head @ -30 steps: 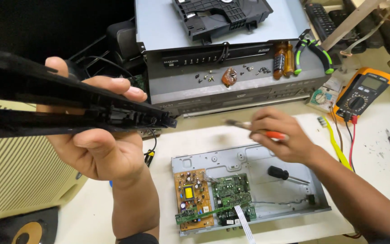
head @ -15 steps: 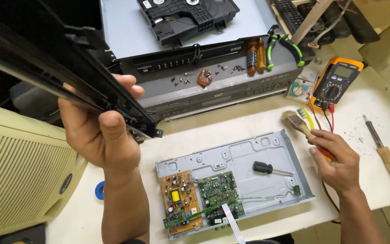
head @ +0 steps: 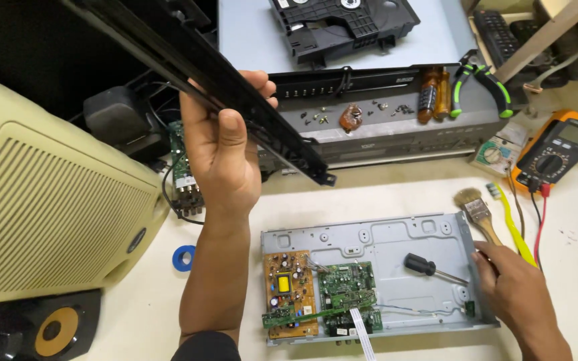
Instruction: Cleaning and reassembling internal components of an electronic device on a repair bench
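Observation:
My left hand (head: pixel 221 155) is raised and grips a long black plastic front panel (head: pixel 168 53), which slants from the upper left down to the table's middle. My right hand (head: pixel 515 291) rests at the right edge of an open grey metal chassis (head: pixel 396 241) and holds the wooden handle of a paintbrush (head: pixel 477 212), bristles pointing away from me. Inside the chassis lie an orange circuit board (head: pixel 290 290), a green circuit board (head: pixel 348 289) and a black-handled screwdriver (head: pixel 432 269).
A cream speaker cabinet (head: pixel 48 214) stands at left. Behind, a grey player (head: pixel 382 130) carries loose screws, a black disc mechanism (head: pixel 342 23), orange screwdrivers (head: pixel 431 101) and green pliers (head: pixel 483 83). An orange multimeter (head: pixel 558 151) is at right. A blue tape roll (head: pixel 183 257) lies near my arm.
The black panel swung more upright and up-left in my left hand. My right hand moved from above the chassis to its right edge and took up the paintbrush.

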